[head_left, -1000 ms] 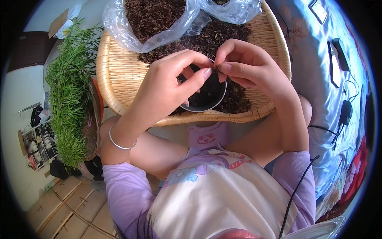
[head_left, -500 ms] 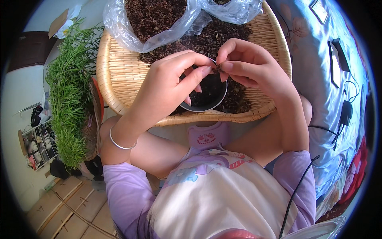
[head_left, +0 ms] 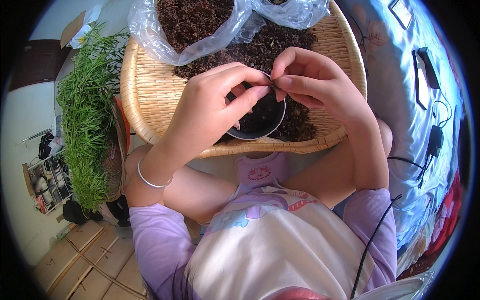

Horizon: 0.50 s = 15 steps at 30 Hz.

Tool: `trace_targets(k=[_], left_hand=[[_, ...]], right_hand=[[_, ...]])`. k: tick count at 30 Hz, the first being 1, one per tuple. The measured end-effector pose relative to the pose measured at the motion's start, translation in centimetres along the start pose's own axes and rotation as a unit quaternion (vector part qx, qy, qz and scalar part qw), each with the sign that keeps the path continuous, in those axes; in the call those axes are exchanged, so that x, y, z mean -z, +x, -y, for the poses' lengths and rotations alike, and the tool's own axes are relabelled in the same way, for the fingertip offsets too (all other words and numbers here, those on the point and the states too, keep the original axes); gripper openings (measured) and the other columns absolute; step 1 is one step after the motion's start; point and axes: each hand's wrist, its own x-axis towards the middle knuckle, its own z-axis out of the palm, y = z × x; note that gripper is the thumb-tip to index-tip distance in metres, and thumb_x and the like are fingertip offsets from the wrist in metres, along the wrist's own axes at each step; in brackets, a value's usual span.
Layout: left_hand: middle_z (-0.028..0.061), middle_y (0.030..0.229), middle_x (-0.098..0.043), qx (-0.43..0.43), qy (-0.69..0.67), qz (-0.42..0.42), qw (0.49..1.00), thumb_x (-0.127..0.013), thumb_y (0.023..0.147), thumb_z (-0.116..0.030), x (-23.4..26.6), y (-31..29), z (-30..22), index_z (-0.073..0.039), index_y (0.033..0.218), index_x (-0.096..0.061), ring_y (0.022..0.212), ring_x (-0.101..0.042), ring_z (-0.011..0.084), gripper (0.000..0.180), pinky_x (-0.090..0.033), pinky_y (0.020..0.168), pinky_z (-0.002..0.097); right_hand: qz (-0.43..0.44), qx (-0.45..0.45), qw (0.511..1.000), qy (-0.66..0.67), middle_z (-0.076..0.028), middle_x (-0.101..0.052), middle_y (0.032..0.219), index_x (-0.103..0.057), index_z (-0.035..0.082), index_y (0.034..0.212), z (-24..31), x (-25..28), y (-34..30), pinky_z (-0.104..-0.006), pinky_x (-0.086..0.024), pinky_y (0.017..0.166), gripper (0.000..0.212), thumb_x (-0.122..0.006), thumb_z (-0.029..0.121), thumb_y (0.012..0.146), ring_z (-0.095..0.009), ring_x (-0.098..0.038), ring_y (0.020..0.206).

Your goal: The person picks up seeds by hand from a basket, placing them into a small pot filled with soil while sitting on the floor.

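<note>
My left hand (head_left: 215, 97) and my right hand (head_left: 315, 80) meet fingertip to fingertip above a round, dark-lined bowl (head_left: 252, 135) with a pale rim. Thumb and forefinger of each are pinched together around a tiny dark brown bit, too small to name, at the bowl's far edge. Dark crumbs lie in the bowl, partly covered by my left fingers. Beneath it is a woven wicker tray (head_left: 155, 87), across which reddish-brown dried plant bits (head_left: 295, 42) are spread. At the far side, a clear plastic bag (head_left: 145, 40) holds more of the same.
A second clear bag (head_left: 305, 17) sits at the tray's far edge. Leafy green plants (head_left: 90, 125) stand on the left, with flattened cardboard (head_left: 90, 260) on the floor. Blue bedding (head_left: 400, 200) on the right carries a black adapter (head_left: 436, 141) and cables. My folded legs flank the tray's near edge.
The fingertips have shifted slightly around the small bit, and my left thumb has moved a little to the right. The bowl, tray and bags stay where they were.
</note>
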Motion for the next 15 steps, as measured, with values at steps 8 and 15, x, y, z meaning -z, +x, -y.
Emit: trace_targets(k=[8,15], left_hand=[[0.0063,0.095,-0.062,0.014,-0.012,-0.003,1.000,-0.059,0.090,-0.004,-0.13,-0.03,-0.05,0.003,0.100,-0.064,0.067,-0.061,0.0093,0.013,-0.046,0.047,0.0171],[0.0069,0.094,-0.063,0.012,-0.020,0.002,1.000,-0.057,0.090,-0.002,0.01,-0.01,-0.29,0.004,0.099,-0.064,0.067,-0.061,0.0093,0.013,-0.045,0.046,0.0176]], right_hand=[[-0.004,0.004,1.000,-0.001,0.003,-0.062,0.083,-0.061,0.009,0.098,-0.05,-0.03,-0.02,-0.0133,-0.032,0.054,0.013,-0.060,0.019,0.090,0.002,-0.047,0.068],[0.002,0.009,1.000,0.000,0.003,-0.063,0.084,-0.061,0.009,0.098,-0.18,0.07,0.01,-0.0134,-0.033,0.054,0.013,-0.060,0.018,0.090,0.002,-0.049,0.070]])
